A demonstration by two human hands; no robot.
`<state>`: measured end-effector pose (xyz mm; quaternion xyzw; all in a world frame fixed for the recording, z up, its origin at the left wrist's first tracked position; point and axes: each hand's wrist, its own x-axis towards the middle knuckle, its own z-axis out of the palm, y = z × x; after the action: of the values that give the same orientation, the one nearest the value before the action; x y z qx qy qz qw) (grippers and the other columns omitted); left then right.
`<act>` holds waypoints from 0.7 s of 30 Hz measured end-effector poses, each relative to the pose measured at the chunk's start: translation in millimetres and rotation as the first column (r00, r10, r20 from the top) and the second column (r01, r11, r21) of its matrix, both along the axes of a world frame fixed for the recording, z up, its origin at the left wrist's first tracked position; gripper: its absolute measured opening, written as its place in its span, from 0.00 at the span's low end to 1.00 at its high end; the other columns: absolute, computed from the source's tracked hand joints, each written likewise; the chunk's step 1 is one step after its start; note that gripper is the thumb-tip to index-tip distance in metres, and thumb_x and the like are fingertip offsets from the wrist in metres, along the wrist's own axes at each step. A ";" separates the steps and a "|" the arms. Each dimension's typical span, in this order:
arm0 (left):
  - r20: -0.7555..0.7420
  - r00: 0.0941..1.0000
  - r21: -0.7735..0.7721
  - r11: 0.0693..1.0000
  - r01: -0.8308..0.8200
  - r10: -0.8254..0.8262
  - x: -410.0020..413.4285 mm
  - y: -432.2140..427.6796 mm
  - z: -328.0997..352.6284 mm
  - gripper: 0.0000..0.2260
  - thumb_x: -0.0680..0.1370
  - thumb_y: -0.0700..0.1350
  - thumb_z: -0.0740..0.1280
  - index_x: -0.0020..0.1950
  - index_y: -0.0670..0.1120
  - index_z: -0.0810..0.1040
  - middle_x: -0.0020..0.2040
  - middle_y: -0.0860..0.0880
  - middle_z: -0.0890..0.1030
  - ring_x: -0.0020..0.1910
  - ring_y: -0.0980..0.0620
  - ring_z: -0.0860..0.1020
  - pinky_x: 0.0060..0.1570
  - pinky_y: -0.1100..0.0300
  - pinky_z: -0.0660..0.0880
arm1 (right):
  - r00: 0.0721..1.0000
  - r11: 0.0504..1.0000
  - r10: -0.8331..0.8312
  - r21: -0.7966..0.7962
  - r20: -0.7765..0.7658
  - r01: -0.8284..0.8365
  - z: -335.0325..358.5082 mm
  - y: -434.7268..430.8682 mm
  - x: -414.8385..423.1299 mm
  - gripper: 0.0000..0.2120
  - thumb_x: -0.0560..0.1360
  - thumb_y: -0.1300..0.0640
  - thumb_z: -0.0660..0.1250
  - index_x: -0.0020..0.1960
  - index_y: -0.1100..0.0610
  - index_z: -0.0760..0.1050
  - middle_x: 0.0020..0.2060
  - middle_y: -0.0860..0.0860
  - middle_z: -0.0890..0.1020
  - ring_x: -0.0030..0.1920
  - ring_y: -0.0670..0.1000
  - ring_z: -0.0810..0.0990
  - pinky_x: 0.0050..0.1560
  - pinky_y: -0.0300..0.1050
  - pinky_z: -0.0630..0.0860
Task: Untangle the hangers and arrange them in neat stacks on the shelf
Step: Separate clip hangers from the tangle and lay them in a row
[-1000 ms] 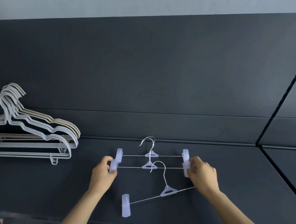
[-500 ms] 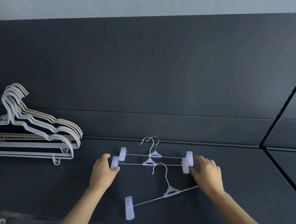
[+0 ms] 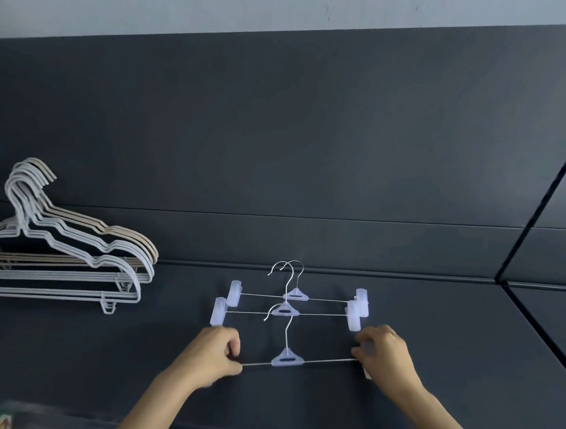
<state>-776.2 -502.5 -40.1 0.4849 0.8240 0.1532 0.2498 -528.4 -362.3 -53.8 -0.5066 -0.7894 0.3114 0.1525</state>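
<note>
both hands, left hand (image 3: 214, 357) and right hand (image 3: 384, 350), pinch the light, stiff clip hanger (image 3: 287, 360) by its end clips, the best hold.

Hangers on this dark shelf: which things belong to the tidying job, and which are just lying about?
Part of the job:
near clip hanger, held at its ends by the left hand and right hand; two clip hangers overlapped behind it; stack of white and beige hangers at left; shelf.

Just lying about:
blurred clear container at bottom left; pale wall above.
</note>
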 end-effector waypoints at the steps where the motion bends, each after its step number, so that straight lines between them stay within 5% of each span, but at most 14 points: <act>1: -0.015 1.000 0.021 1.000 -0.011 0.012 -2.9 2.2 -1.8 0.10 0.65 0.48 0.71 0.35 0.57 0.69 0.42 0.54 0.74 0.43 0.55 0.75 0.45 0.58 0.76 | 1.000 1.000 -0.011 0.003 -0.013 0.011 0.0 1.4 -2.6 0.03 0.72 0.61 0.65 0.40 0.55 0.73 0.44 0.53 0.73 0.42 0.51 0.72 0.41 0.39 0.67; 3: -0.053 0.996 0.091 0.994 -0.061 0.066 -7.5 5.9 -5.7 0.12 0.64 0.52 0.71 0.39 0.59 0.68 0.48 0.55 0.73 0.51 0.54 0.73 0.53 0.56 0.73 | 0.998 0.998 -0.051 0.025 -0.048 0.052 -0.5 5.5 -6.6 0.06 0.72 0.59 0.66 0.38 0.55 0.70 0.43 0.53 0.74 0.40 0.50 0.72 0.36 0.39 0.68; 6: 0.041 0.949 0.323 0.894 -0.310 0.314 -18.1 15.2 -11.7 0.11 0.69 0.46 0.71 0.48 0.52 0.72 0.50 0.49 0.73 0.54 0.48 0.74 0.51 0.54 0.72 | 0.991 0.990 -0.117 0.074 -0.060 0.121 3.6 15.3 -15.2 0.06 0.74 0.54 0.64 0.45 0.56 0.70 0.43 0.53 0.75 0.44 0.52 0.74 0.35 0.42 0.67; 9: 0.061 0.891 0.269 0.852 -0.449 0.450 -26.0 27.7 -17.7 0.15 0.72 0.42 0.69 0.56 0.42 0.72 0.52 0.44 0.74 0.54 0.44 0.74 0.46 0.55 0.71 | 0.988 0.987 -0.156 0.042 0.014 0.155 5.5 23.6 -25.7 0.14 0.75 0.52 0.63 0.56 0.60 0.68 0.48 0.54 0.77 0.51 0.55 0.75 0.40 0.44 0.68; 13: 0.105 0.878 0.266 0.838 -0.477 0.466 -24.9 35.8 -19.2 0.06 0.71 0.38 0.66 0.47 0.40 0.74 0.44 0.44 0.79 0.43 0.45 0.77 0.42 0.54 0.73 | 0.985 0.984 -0.174 -0.032 0.013 0.175 6.5 26.1 -28.1 0.15 0.74 0.57 0.63 0.57 0.62 0.66 0.48 0.56 0.77 0.45 0.55 0.73 0.40 0.44 0.69; 18: 0.172 0.878 0.278 0.834 -0.477 0.446 -20.9 30.9 -17.7 0.04 0.69 0.36 0.67 0.43 0.42 0.76 0.38 0.48 0.79 0.39 0.49 0.77 0.38 0.58 0.72 | 0.977 0.976 -0.196 -0.110 -0.088 0.186 7.8 38.0 -24.0 0.21 0.72 0.57 0.66 0.62 0.61 0.67 0.55 0.59 0.72 0.51 0.56 0.72 0.46 0.44 0.67; 21: 0.152 0.893 0.292 0.844 -0.449 0.423 -15.5 33.8 -16.8 0.04 0.69 0.36 0.67 0.36 0.42 0.73 0.33 0.50 0.75 0.33 0.51 0.73 0.32 0.61 0.67 | 0.987 0.982 -0.144 -0.130 -0.076 0.133 9.7 45.1 -26.6 0.05 0.72 0.60 0.64 0.46 0.61 0.70 0.41 0.56 0.74 0.40 0.54 0.69 0.39 0.44 0.65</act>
<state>-791.7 -468.7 -56.9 0.3122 0.8658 0.3568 0.1602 -555.0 -317.2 -44.0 -0.5552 -0.7239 0.3700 0.1755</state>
